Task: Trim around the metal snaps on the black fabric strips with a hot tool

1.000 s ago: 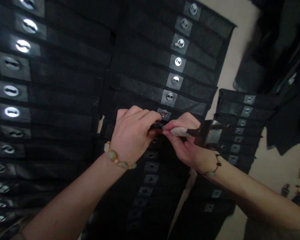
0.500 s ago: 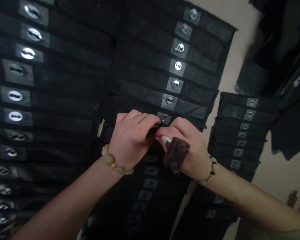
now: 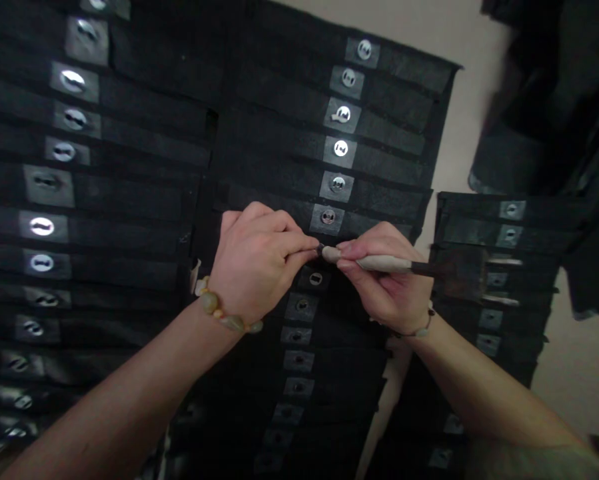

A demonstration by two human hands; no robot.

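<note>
My right hand [image 3: 392, 277] is closed round a two-pronged tool [image 3: 384, 263]. Its handle is pale and looks wrapped, and its dark flat head with two light prongs points right, away from my hands. The fingertips of my left hand [image 3: 264, 253] are pinched together at the tool's other end, by a small dark bit; whether they grip it I cannot tell. Both hands are over overlapping black fabric pieces [image 3: 274, 157]. Just above the fingertips sits a round metal snap washer [image 3: 328, 217] on a grey square patch, and another washer [image 3: 316, 279] shows below them.
A second column of black pieces [image 3: 129, 193] with shiny washers runs down the left. A narrower stack [image 3: 464, 230] lies at the right. Loose black fabric [image 3: 529, 120] is heaped at the upper right on the pale surface [image 3: 459, 153].
The tool has swung round in my right hand, its pronged head now pointing right instead of toward me. My left fingers have come out from the fabric edge into a pinch.
</note>
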